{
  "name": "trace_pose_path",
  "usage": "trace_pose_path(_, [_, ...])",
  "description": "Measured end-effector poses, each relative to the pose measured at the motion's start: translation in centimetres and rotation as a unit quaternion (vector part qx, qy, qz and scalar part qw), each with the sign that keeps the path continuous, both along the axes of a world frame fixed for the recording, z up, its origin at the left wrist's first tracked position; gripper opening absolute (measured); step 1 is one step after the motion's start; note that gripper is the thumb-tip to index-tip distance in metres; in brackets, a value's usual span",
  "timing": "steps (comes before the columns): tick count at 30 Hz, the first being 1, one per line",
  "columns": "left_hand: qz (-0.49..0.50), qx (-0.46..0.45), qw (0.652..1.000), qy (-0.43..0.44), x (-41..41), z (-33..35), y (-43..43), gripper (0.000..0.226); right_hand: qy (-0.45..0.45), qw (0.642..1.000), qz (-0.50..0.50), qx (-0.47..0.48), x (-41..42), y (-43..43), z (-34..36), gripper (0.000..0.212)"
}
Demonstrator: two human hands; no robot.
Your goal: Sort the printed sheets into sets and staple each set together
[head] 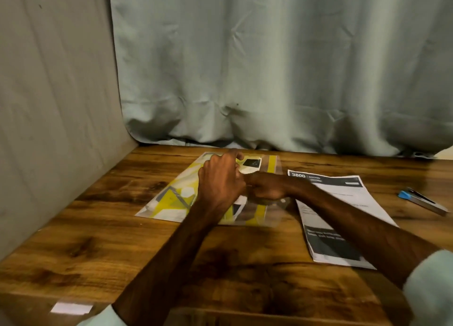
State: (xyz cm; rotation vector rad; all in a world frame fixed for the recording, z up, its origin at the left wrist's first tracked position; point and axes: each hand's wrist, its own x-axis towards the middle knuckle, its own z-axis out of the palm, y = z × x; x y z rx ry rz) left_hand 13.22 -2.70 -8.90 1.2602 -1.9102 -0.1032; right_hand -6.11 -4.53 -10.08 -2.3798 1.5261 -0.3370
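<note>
A clear plastic folder (171, 198) with a yellow and grey pattern lies flat on the wooden table (98, 240), with printed sheets inside it. My left hand (220, 178) is over the folder's middle, its fingers curled down onto the far part. My right hand (267, 187) is balled right beside it, gripping the folder's clear flap near a white snap button (283, 200). What the fingertips pinch is hidden. A black and white printed sheet set (343, 203) lies to the right, partly under my right forearm. A blue and grey stapler (421, 200) rests at the far right.
A grey-green curtain (269, 68) hangs along the table's back edge and a beige cloth wall (49, 105) closes the left side. A small white paper slip (71, 308) lies at the near left edge.
</note>
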Motion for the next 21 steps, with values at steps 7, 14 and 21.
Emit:
trace_pose_path(7, [0.014,-0.008,0.998,-0.069,-0.3,-0.9,-0.4,0.028,-0.095,0.958,-0.224,-0.151,-9.2,6.9,0.0,0.022])
trace_pose_path(14, [0.004,-0.004,0.992,-0.124,-1.0,-1.6,0.2,0.028,0.024,0.878,-0.475,-0.058,-15.0,13.7,-1.0,0.07])
trace_pose_path(21, [-0.019,0.022,0.989,-0.145,-1.5,-2.1,0.3,0.027,0.04,0.882,-0.469,0.022,-15.8,14.6,0.6,0.084])
